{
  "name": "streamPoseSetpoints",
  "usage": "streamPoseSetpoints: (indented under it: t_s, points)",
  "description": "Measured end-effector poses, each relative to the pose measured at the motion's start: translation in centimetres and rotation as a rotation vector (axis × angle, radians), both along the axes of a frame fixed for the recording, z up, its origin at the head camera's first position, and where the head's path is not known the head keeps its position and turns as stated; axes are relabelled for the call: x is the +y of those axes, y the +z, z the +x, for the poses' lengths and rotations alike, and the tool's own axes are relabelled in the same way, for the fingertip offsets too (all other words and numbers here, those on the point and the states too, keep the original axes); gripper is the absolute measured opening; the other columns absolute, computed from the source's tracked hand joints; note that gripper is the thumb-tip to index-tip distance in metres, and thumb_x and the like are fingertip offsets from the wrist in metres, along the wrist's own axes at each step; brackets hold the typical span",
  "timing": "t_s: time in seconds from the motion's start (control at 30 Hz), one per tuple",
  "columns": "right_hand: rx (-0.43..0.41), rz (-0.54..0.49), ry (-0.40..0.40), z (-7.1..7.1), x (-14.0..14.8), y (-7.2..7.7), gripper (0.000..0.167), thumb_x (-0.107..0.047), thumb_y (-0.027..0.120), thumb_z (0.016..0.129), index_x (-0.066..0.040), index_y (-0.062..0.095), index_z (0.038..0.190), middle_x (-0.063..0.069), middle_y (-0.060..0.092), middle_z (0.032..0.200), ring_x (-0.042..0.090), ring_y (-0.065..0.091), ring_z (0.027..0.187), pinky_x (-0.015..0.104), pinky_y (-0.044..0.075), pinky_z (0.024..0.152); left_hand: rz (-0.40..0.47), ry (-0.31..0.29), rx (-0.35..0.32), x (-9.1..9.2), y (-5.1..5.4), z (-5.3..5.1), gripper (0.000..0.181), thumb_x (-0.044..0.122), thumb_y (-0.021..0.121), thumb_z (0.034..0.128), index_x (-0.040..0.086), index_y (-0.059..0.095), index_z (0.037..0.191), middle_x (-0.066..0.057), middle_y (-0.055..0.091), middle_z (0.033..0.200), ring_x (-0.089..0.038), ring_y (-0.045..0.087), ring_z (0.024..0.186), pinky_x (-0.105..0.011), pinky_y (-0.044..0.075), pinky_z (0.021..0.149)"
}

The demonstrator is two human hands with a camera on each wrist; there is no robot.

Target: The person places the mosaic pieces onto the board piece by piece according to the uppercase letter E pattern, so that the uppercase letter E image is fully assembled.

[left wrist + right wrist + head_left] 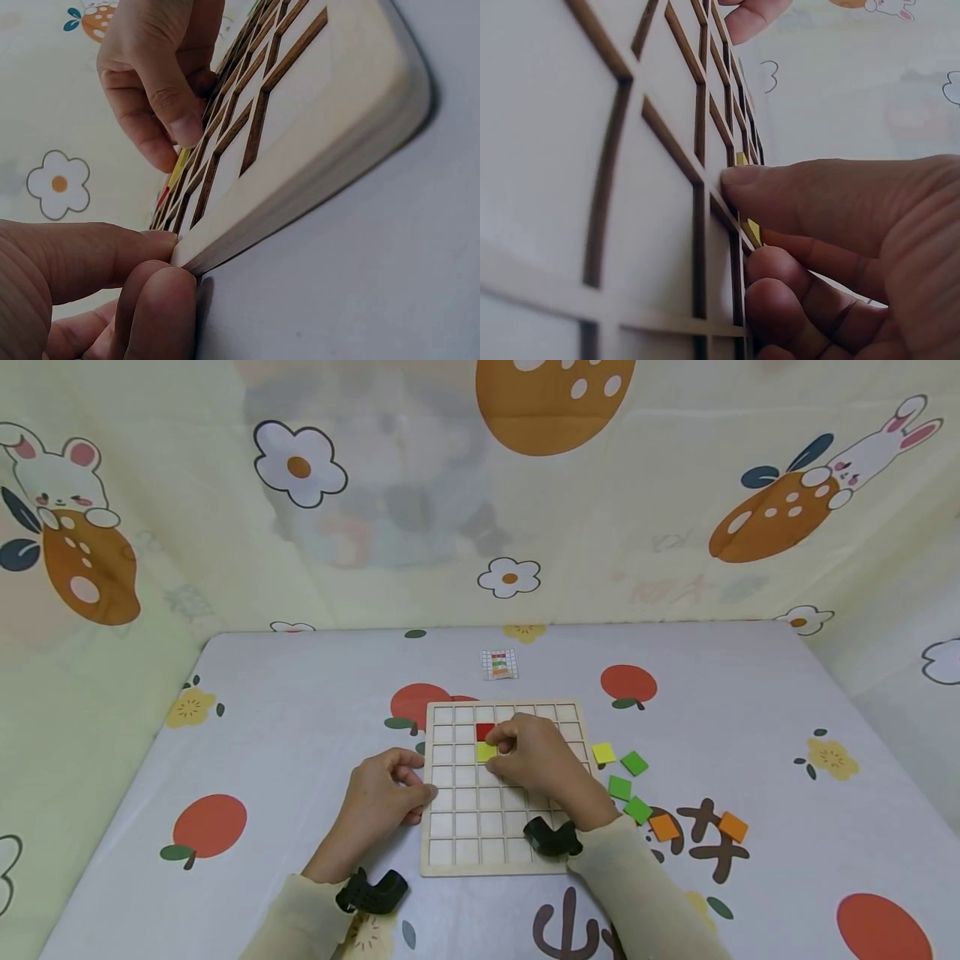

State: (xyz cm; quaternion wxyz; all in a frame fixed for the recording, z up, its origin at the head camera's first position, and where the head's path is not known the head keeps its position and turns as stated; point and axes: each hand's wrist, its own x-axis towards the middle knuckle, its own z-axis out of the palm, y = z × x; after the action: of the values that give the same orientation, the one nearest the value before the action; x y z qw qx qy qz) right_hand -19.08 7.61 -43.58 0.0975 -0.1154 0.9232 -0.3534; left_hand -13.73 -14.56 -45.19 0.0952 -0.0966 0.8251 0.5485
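Observation:
A pale wooden grid board (467,843) lies flat on the table. My left hand (382,787) grips its left edge, fingertips (159,244) against the frame. Over the upper middle of the grid, my right hand (536,758) pinches a yellow tile (486,752) between thumb and fingers. Part of the yellow tile (754,227) shows behind the thumb in the right wrist view; the fingers hide the rest, and I cannot tell if it is fully seated. Directly above it in the grid sits a red tile (485,732), partly covered by the fingers.
Right of the board lie a loose yellow tile (603,754), green tiles (634,763) and orange tiles (733,827). Behind the board is a small pattern card (499,664) with a coloured grid. A printed cloth (300,710) covers the table, and a patterned curtain (420,593) stands behind.

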Motion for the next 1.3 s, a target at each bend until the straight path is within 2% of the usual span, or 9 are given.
streamPoseSetpoints:
  t_s: [0.33,0.57,0.73,0.9,1.07,1.3]
  points:
    - [-0.023,0.014,0.012,0.1,0.2,0.4,0.024,-0.008,0.084,0.084,-0.009,0.079,0.107,0.002,0.061,0.090,0.021,0.055,0.090,0.030,0.050,0.075,0.005,-0.003,-0.005,0.0,0.1,0.0,0.031,0.002,0.081,0.0857,0.002,0.067,0.114,-0.009,0.062,0.083,-0.015,0.062,0.054,-0.027,0.058,0.054]
    - [0.013,0.053,0.038,0.8,1.5,1.0,0.037,-0.014,0.085,0.083,-0.013,0.077,0.120,0.002,0.064,0.103,0.021,0.056,0.097,0.035,0.051,0.081,-0.007,-0.009,-0.004,0.1,0.1,-0.1,0.032,0.003,0.081,0.0858,0.003,0.067,0.114,-0.008,0.063,0.083,-0.015,0.062,0.054,-0.027,0.058,0.054]
    - [0.063,0.108,0.013,1.4,4.1,1.1,0.040,-0.015,0.081,0.084,-0.012,0.075,0.124,0.005,0.066,0.116,0.023,0.056,0.100,0.037,0.051,0.083,-0.015,-0.007,-0.005,0.1,0.1,0.0,0.032,0.003,0.081,0.0858,0.003,0.067,0.114,-0.008,0.063,0.083,-0.015,0.062,0.053,-0.026,0.058,0.054]
    - [0.069,0.088,-0.042,2.1,7.4,1.4,0.038,-0.015,0.080,0.086,-0.007,0.074,0.123,0.010,0.066,0.114,0.027,0.058,0.099,0.041,0.052,0.081,-0.021,-0.006,0.003,0.1,0.1,0.0,0.031,0.002,0.080,0.0852,0.002,0.067,0.114,-0.009,0.063,0.083,-0.015,0.061,0.053,-0.026,0.057,0.054]
    - [0.079,0.086,-0.085,2.9,10.2,1.8,0.039,-0.018,0.080,0.088,-0.005,0.073,0.124,0.013,0.066,0.119,0.033,0.063,0.107,0.047,0.056,0.084,-0.016,-0.004,-0.001,0.1,0.2,0.1,0.032,0.002,0.080,0.0851,0.003,0.068,0.115,-0.008,0.063,0.083,-0.015,0.061,0.054,-0.026,0.057,0.053]
    - [0.120,0.120,-0.153,3.2,13.2,1.3,0.036,-0.017,0.080,0.090,-0.001,0.073,0.121,0.015,0.066,0.109,0.033,0.064,0.098,0.037,0.055,0.072,-0.010,0.002,-0.012,0.3,0.2,0.0,0.032,0.002,0.080,0.0846,0.003,0.068,0.115,-0.008,0.063,0.084,-0.015,0.062,0.054,-0.026,0.057,0.054]
